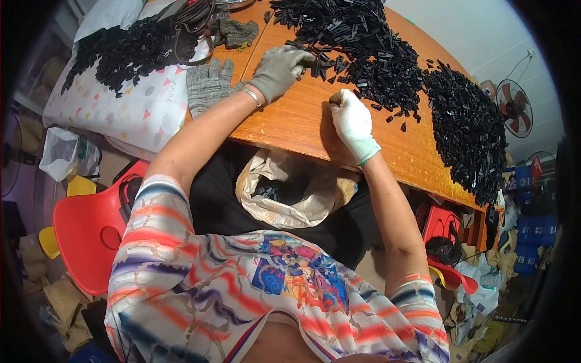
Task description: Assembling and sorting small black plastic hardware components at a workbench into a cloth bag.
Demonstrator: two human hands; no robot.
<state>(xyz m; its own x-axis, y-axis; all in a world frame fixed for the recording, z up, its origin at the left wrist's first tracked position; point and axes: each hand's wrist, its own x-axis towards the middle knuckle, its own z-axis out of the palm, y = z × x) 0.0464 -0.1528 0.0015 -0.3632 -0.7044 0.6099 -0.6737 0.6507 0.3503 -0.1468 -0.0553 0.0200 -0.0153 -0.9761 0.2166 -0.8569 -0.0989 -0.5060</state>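
Head view: left hand (278,72), right hand (353,118) curled near black pieces (384,72); can't tell what's hidden inside.

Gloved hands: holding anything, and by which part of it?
Cannot be told: left hand beside the black pieces, right hand over the table, both curled, hiding any hold.

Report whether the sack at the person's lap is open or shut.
Open: the sack gapes at its mouth, and black pieces show inside.
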